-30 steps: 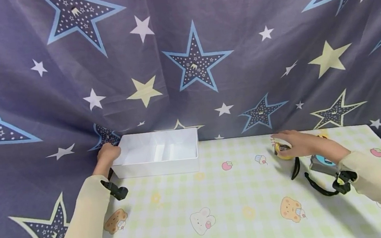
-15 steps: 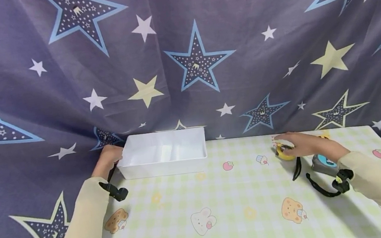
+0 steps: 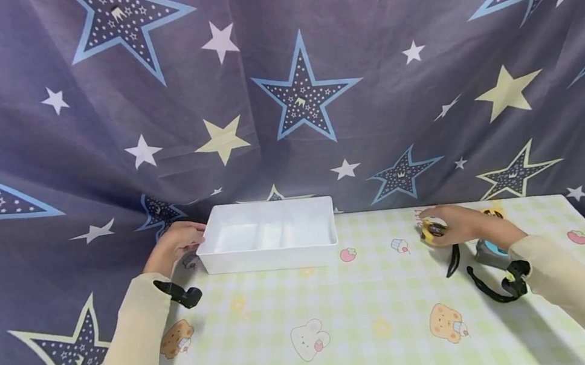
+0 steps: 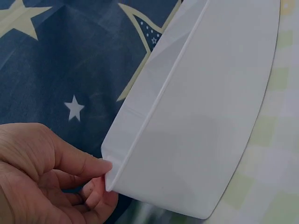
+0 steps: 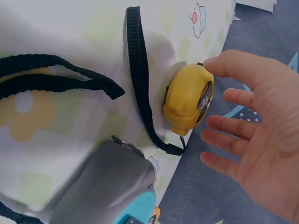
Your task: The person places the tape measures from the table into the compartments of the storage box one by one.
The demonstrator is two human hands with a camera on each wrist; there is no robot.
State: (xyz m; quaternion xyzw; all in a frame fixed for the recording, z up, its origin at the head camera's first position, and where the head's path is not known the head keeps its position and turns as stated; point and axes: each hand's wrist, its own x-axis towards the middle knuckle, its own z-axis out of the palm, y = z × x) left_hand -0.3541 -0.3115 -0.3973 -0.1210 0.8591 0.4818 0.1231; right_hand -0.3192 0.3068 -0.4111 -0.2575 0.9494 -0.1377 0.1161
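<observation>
The left hand (image 3: pixel 176 243), pinching its corner, had slid the white rectangular plastic tray (image 3: pixel 271 260) rightward along the bench's far edge; the right hand (image 3: pixel 459 224) hovered open over the yellow tape measure (image 5: pixel 188 99).

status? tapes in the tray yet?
Done: nothing, the white tray holds no tape. In hand: left hand grips the tray's corner; right hand, fingers spread, reaches round the yellow tape measure. Left: both it and the grey tape measure lie on the table.
</observation>
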